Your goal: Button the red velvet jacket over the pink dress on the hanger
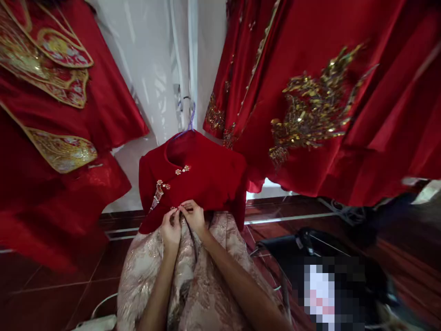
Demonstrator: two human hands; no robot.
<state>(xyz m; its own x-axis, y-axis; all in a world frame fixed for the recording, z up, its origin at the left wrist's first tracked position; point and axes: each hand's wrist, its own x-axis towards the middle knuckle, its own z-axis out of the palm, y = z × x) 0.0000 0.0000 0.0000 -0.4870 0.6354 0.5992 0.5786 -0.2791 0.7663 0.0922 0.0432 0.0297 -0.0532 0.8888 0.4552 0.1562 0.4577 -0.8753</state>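
Observation:
A red short-sleeved top (206, 170) with a round neckline hangs on a purple hanger (191, 117). Pearl-like flower ornaments (182, 170) run along its slanted front opening, and a beaded tassel (158, 193) dangles at the left. Below it hangs a patterned beige-gold skirt (213, 276). My left hand (171, 228) and my right hand (194, 216) meet at the top's lower front, fingertips closed in a pinch. Between them shows part of a small beaded fastener, mostly hidden by the fingers.
Red garments with gold embroidery hang at the left (62, 147), and a red robe with a gold sequined motif (310, 110) hangs at the right. White curtain-like fabric (155, 59) is behind. On the tiled floor (79, 276), a black bag-like object (285, 250) stands at the lower right.

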